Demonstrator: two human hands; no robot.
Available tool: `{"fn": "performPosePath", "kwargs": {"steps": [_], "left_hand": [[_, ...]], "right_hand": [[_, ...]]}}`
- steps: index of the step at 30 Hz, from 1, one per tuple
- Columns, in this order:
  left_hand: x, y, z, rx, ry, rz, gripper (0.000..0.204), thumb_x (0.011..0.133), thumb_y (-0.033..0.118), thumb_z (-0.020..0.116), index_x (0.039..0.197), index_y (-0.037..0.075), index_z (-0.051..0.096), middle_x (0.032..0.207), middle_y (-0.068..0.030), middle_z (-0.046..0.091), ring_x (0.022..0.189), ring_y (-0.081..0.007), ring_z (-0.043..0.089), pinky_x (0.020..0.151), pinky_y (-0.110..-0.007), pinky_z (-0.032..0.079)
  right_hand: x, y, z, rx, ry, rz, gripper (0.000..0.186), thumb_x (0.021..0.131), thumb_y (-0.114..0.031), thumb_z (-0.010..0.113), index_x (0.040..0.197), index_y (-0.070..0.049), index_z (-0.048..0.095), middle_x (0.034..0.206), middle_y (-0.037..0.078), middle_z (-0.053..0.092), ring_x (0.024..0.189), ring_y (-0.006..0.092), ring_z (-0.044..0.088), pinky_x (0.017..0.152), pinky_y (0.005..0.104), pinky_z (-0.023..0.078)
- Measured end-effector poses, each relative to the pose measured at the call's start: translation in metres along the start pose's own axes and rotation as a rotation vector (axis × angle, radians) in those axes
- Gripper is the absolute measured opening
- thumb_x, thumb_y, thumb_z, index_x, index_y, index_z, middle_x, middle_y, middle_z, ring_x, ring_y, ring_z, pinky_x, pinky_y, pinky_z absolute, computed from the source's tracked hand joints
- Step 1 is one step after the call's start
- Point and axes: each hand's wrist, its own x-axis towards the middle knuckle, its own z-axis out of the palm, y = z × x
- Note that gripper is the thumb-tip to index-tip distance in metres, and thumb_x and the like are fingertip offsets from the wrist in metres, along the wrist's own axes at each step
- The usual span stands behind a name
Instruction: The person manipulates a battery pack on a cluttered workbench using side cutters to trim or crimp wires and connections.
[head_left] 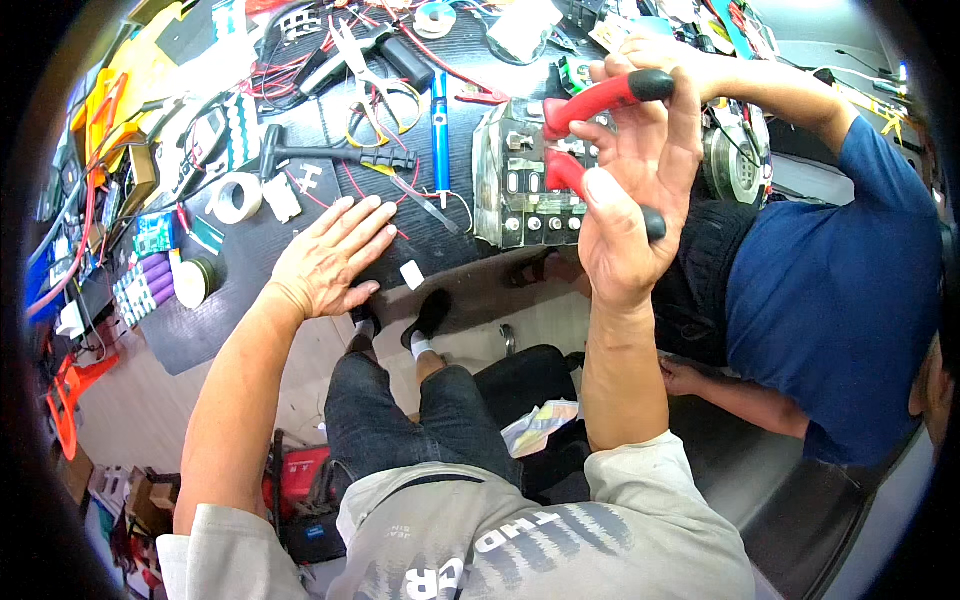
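My right hand is raised at the table's edge, its fingers and thumb about the handles of red-and-black pliers. The handles are spread apart; I cannot make out the jaws. Just left of them lies a transparent box with metal parts in rows, partly covered by the pliers. My left hand rests palm down on the dark tabletop near its front edge, fingers stretched out and holding nothing. Beyond its fingertips are a black hammer and a blue pen-like tool. A small white piece lies to its right.
Scissors, a white tape roll, a round tin and tangled wires crowd the table's far and left parts. At the right sits a person in a dark blue shirt, one arm reaching over the table. A wire spool stands near that arm.
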Motion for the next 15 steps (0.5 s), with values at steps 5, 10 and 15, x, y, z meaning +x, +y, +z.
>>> {"fn": "performPosePath", "kwargs": {"steps": [5, 10, 15], "left_hand": [[-0.002, -0.005, 0.002, -0.023, 0.018, 0.027, 0.088, 0.092, 0.048, 0.074, 0.164, 0.007, 0.046, 0.178, -0.0148, 0.034, 0.166, -0.0325, 0.029, 0.138, -0.05, 0.019], [-0.002, -0.007, 0.004, -0.047, 0.034, 0.044, 0.084, 0.094, 0.049, 0.072, 0.163, 0.006, 0.048, 0.178, -0.0143, 0.035, 0.166, -0.032, 0.028, 0.138, -0.05, 0.018], [-0.001, -0.01, 0.004, -0.052, 0.043, 0.043, 0.083, 0.095, 0.05, 0.072, 0.161, 0.006, 0.05, 0.177, -0.0143, 0.035, 0.166, -0.0318, 0.028, 0.137, -0.05, 0.019]], "right_hand": [[0.004, 0.01, 0.004, -0.036, 0.004, 0.061, 0.094, 0.09, -0.004, 0.065, 0.174, -0.001, 0.022, 0.162, 0.032, 0.047, 0.149, 0.0395, 0.052, 0.113, 0.0464, 0.052], [0.006, 0.008, 0.015, -0.066, 0.04, 0.072, 0.092, 0.091, -0.005, 0.064, 0.174, -0.001, 0.024, 0.159, 0.033, 0.05, 0.144, 0.0406, 0.057, 0.11, 0.0443, 0.054], [0.012, 0.006, 0.026, -0.146, 0.061, 0.094, 0.089, 0.092, -0.005, 0.062, 0.173, 0.002, 0.025, 0.159, 0.033, 0.052, 0.144, 0.0414, 0.057, 0.108, 0.0435, 0.055]]}}
